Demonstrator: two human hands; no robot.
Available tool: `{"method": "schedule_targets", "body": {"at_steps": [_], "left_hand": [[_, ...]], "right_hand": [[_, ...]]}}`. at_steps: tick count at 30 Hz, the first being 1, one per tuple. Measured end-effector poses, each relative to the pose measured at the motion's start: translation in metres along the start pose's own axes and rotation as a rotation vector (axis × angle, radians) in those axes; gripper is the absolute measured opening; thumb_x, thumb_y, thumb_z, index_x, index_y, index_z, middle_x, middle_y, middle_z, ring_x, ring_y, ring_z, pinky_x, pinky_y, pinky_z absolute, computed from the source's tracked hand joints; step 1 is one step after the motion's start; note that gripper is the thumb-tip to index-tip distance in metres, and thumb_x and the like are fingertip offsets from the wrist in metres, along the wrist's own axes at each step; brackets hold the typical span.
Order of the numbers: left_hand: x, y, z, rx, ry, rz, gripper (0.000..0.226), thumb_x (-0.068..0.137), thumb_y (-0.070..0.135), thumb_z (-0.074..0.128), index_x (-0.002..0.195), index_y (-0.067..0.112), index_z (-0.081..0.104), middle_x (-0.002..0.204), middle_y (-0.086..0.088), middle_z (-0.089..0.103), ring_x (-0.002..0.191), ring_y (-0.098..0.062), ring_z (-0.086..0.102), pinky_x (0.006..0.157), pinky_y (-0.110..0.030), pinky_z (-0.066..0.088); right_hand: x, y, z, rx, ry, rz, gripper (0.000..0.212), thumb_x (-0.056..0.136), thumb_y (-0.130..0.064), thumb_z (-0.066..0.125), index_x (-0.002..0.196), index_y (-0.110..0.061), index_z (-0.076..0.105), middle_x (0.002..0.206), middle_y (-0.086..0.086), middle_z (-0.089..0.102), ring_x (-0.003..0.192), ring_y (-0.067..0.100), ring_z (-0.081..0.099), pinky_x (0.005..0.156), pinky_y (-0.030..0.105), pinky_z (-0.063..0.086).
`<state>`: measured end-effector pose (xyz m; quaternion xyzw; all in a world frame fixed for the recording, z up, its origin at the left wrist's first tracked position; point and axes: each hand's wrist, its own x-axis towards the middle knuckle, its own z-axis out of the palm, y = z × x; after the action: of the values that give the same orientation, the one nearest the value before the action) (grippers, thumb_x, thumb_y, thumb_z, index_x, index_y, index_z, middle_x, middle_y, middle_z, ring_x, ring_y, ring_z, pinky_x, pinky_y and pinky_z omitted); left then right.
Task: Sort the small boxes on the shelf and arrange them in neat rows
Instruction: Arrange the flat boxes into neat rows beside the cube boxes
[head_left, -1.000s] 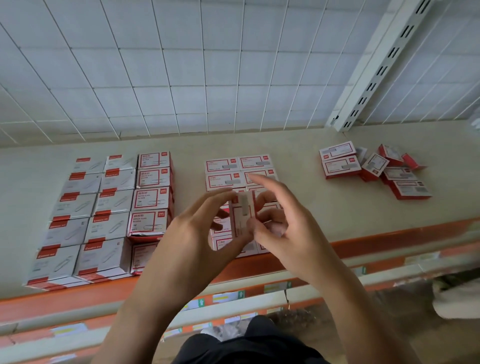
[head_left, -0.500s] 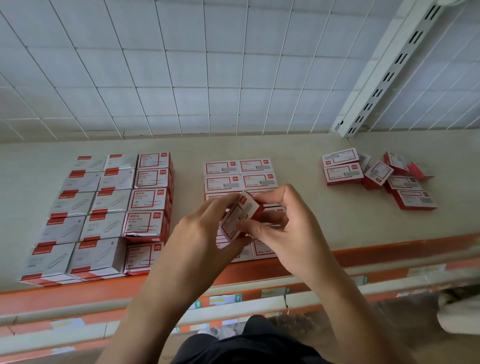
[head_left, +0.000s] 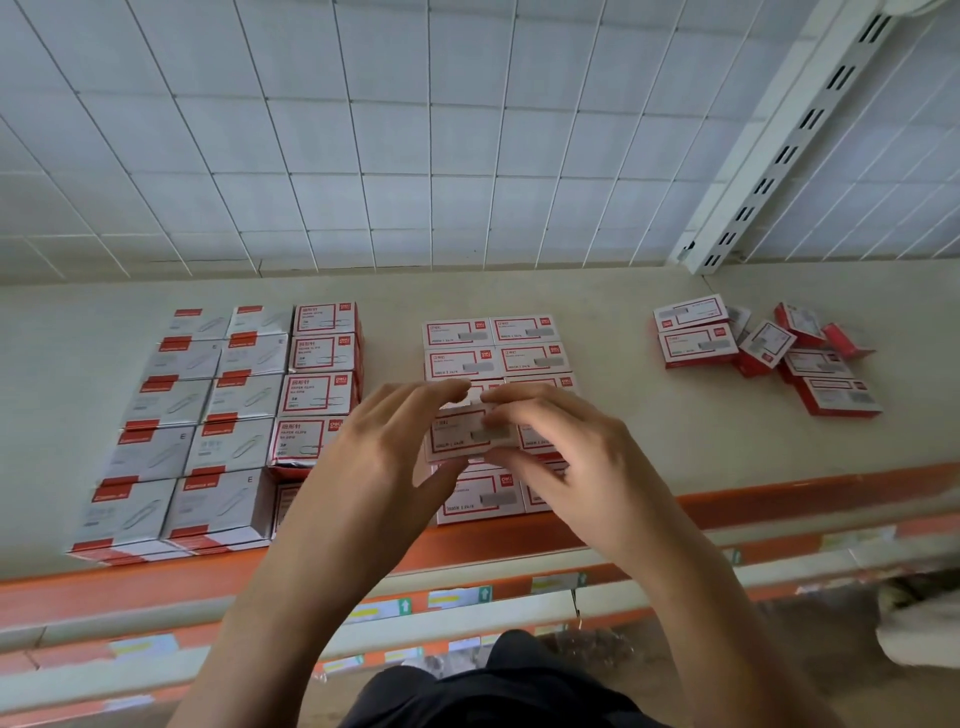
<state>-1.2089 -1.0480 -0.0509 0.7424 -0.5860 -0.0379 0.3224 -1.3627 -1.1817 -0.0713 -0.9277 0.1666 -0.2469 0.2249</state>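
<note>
Left hand (head_left: 374, 457) and right hand (head_left: 571, 457) pinch one staple box (head_left: 460, 434) by its edges. It lies flat, long axis left-right, over the middle block (head_left: 493, 343).

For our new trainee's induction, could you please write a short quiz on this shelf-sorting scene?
1. True or false: the left hand and the right hand both hold one small box.
2. Where does the untidy pile lie? A) left of the hands B) right of the hands C) under them
3. Fill in: the paper-clip boxes form a tidy block to the hands' ____.
Key: 1 true; 2 B; 3 left.
</note>
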Motion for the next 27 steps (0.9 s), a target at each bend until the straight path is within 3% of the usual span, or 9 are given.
{"method": "schedule_targets", "body": {"at_steps": [3, 6, 14, 21, 27], "left_hand": [[-0.002, -0.002, -0.003, 0.023, 0.005, 0.003, 0.056, 0.075, 0.022, 0.08, 0.127, 0.017, 0.059, 0.12, 0.002, 0.064, 0.111, -0.015, 0.056, 0.091, -0.023, 0.041], [-0.004, -0.005, -0.004, 0.02, 0.002, 0.011, 0.055, 0.075, 0.02, 0.08, 0.126, 0.015, 0.059, 0.12, 0.001, 0.064, 0.111, -0.018, 0.059, 0.091, -0.027, 0.043], [-0.006, -0.007, 0.003, 0.031, 0.002, 0.055, 0.047, 0.078, 0.025, 0.076, 0.122, 0.017, 0.061, 0.119, 0.003, 0.063, 0.109, -0.014, 0.056, 0.09, -0.023, 0.043], [-0.006, -0.006, 0.013, 0.078, -0.023, 0.094, 0.036, 0.082, 0.025, 0.071, 0.115, 0.013, 0.066, 0.117, 0.0, 0.063, 0.107, -0.019, 0.06, 0.089, -0.03, 0.049], [-0.005, -0.011, 0.025, 0.134, 0.013, 0.045, 0.024, 0.08, 0.017, 0.075, 0.102, 0.008, 0.071, 0.109, -0.004, 0.061, 0.096, -0.024, 0.058, 0.078, -0.037, 0.055]], "right_hand": [[-0.002, 0.002, 0.004, -0.025, -0.021, 0.022, 0.035, 0.088, -0.029, 0.061, 0.118, -0.011, 0.066, 0.126, 0.001, 0.066, 0.118, 0.016, 0.061, 0.101, 0.018, 0.043], [-0.004, 0.005, 0.008, -0.058, -0.031, 0.033, 0.037, 0.089, -0.035, 0.057, 0.117, -0.013, 0.067, 0.126, 0.0, 0.066, 0.12, 0.017, 0.06, 0.102, 0.028, 0.045], [-0.007, 0.01, 0.014, -0.115, -0.004, 0.03, 0.031, 0.085, -0.034, 0.062, 0.109, -0.016, 0.069, 0.121, -0.003, 0.067, 0.121, 0.015, 0.056, 0.106, 0.032, 0.042], [-0.012, 0.008, 0.001, -0.102, 0.034, 0.138, 0.035, 0.088, -0.036, 0.06, 0.113, -0.014, 0.07, 0.127, 0.004, 0.06, 0.124, 0.019, 0.052, 0.103, 0.028, 0.044], [-0.025, 0.015, -0.013, -0.119, 0.049, 0.24, 0.033, 0.085, -0.033, 0.065, 0.109, -0.012, 0.071, 0.125, 0.004, 0.06, 0.117, 0.018, 0.056, 0.096, 0.025, 0.048]]}}
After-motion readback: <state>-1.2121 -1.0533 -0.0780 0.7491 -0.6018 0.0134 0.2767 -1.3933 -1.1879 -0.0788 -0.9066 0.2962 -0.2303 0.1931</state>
